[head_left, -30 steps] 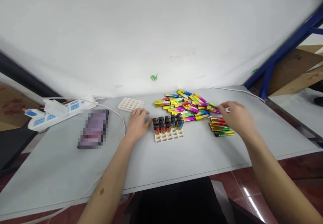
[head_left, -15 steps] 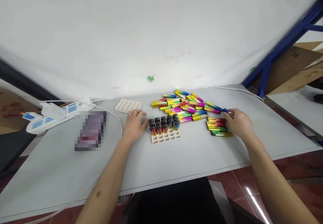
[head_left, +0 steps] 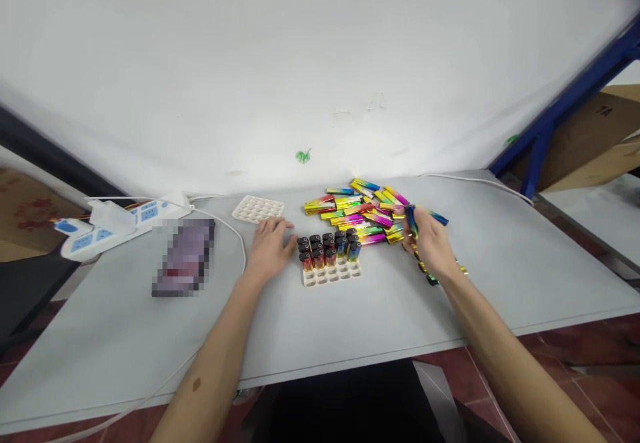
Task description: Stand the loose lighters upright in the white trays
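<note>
My left hand (head_left: 271, 246) lies on the table with its fingers stretched out, holding nothing, left of a white tray (head_left: 333, 280) with oval holes. Shiny red and blue lighters (head_left: 330, 255) with black tops stand upright in the back part of that tray; its front holes are bare. A blue and yellow lighter (head_left: 411, 220) is pinched, tilted, in my right hand (head_left: 434, 240), just right of a loose pile of multicoloured metallic lighters (head_left: 353, 219). Below this hand lies a row of lighters (head_left: 431, 278), partly hidden by it.
A second white tray (head_left: 257, 208) lies behind my left hand. Further left are a pixelated dark object (head_left: 185, 256), a white power strip (head_left: 130, 224) and a loose cable (head_left: 242, 240). The wall bounds the back; a blue metal frame (head_left: 540, 150) stands right.
My right hand has moved left with the lighter, from the right side of the row to in front of the pile. My left hand stays in place. The view has shifted slightly.
</note>
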The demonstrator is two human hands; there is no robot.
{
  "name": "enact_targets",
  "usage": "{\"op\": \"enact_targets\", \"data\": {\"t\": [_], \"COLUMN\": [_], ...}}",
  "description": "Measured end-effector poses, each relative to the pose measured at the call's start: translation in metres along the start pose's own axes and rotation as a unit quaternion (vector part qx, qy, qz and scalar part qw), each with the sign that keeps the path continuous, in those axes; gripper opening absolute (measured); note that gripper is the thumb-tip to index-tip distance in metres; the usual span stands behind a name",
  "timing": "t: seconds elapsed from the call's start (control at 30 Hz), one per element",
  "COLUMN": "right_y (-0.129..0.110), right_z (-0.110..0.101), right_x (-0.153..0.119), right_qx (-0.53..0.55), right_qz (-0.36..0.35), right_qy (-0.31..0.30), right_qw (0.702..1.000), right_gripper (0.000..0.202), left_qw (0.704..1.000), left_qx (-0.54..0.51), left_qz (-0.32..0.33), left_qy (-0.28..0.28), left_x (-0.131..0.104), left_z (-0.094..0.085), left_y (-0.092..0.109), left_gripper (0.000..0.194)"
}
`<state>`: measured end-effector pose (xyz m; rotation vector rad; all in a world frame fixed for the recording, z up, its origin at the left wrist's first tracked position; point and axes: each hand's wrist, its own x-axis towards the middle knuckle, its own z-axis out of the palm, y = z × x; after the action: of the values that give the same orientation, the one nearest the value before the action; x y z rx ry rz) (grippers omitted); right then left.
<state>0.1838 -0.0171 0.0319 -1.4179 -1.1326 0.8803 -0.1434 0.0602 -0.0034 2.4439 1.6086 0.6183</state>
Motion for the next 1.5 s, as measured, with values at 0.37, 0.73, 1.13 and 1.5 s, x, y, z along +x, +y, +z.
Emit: {"op": "enact_targets", "data": {"t": [0.37,0.73,1.13,1.5], "right_y": [0.003,0.017,0.018,0.012], "right_z": [0.052,0.054,0.052,0.054], "right_x": [-0.011,-0.021,-0.022,-0.023], "right_qx": [0.2,0.163,0.167,0.134], "right_qz": [0.125,0.11,0.118,0.111], "right_qy": [-0.098,-0.103,-0.148,-0.154], "right_qw": [0.967,0.975,0.968,0.973], "right_gripper": [0.056,0.051,0.052,0.056], "left_qw": [1.0,1.0,1.0,1.0], "left_qx": [0.003,0.007,0.002,0.004], "left_qz": [-0.001,-0.004,-0.002,-0.003], "left_qy": [-0.006,-0.008,-0.006,-0.004], "left_x": [-0.001,-0.001,-0.001,0.0], "left_z": [-0.002,-0.001,-0.001,0.0], "left_y": [0.001,0.002,0.001,0.0], "left_gripper": [0.028,0.026,0.027,0.027]}}
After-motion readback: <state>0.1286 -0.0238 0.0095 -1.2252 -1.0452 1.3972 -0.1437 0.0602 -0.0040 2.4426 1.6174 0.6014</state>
